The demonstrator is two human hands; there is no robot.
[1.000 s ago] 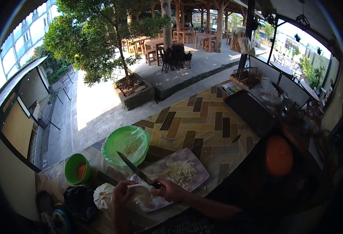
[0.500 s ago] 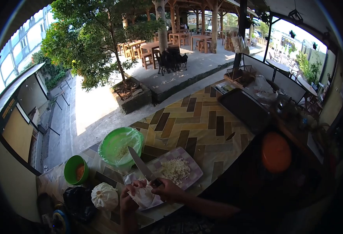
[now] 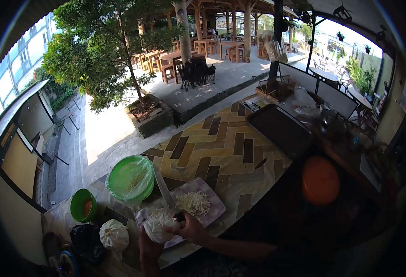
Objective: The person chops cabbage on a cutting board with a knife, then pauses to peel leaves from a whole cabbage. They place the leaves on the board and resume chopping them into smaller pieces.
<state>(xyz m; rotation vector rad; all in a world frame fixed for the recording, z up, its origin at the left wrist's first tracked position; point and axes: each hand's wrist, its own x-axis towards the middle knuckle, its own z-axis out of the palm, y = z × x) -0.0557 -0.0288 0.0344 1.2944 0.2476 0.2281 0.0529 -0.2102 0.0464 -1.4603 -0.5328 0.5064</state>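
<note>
A pale, wrinkled piece of cabbage (image 3: 159,225) is held up over the near left part of a lilac-and-white checked cutting board (image 3: 216,203). My left hand (image 3: 149,244) is closed around its lower left side. My right hand (image 3: 194,231) grips the dark handle of a knife (image 3: 164,188), its blade pointing up and away to the left. Fingers of that hand also touch the cabbage's right side. Finely shredded cabbage (image 3: 193,204) lies heaped on the board. Left of my hands sits another whitish round cabbage (image 3: 114,235), stem side up.
A green basket (image 3: 113,177) lined with clear plastic holds some shreds. Nearby are a green bowl (image 3: 84,205) with orange contents and a black plastic bag (image 3: 86,242). A dark tray (image 3: 280,131) lies at the far right, an orange round object (image 3: 321,180) nearer.
The cabbage piece has been lifted and turned in my hands, its rounded side now showing. The knife has tilted further upright beside the basket. The whole view has shifted slightly.
</note>
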